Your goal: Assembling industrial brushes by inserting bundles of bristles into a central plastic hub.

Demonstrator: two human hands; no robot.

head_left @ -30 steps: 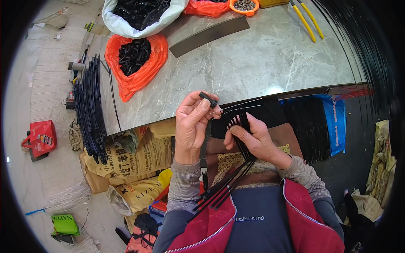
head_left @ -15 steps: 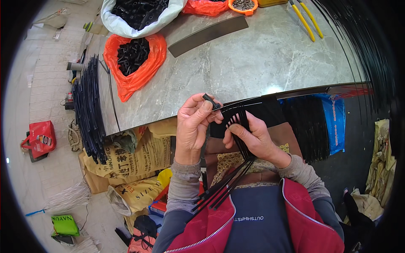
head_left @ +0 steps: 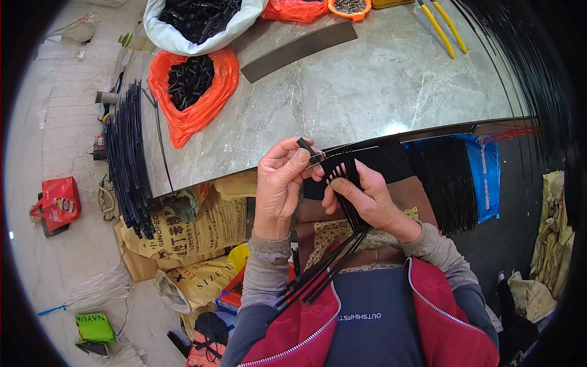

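Above my lap, at the table's near edge, my left hand (head_left: 280, 177) is closed, pinching a small black plastic tube (head_left: 306, 147) between thumb and fingers. Just right of it, my right hand (head_left: 365, 197) grips a bundle of thin black rods (head_left: 348, 211). Their upper ends fan out between the fingers, and the lower ends hang toward my jacket. Thin strands or rods at the top of the bundle reach to the tube; whether any sits inside it is hidden by my left fingertips.
On the grey marbled table (head_left: 379, 79) lie a curved dark strip (head_left: 299, 51) and yellow-handled pliers (head_left: 441, 27). A red bag (head_left: 211, 110) and a white bag (head_left: 235, 33) hold black tube pieces. Long black rods (head_left: 127, 159) lean at the left edge; others (head_left: 440, 183) lie to the right.
The black tube has tilted a little in my left fingers, and the thin strands beside it have shifted slightly. My right hand still grips the rods in nearly the same place.
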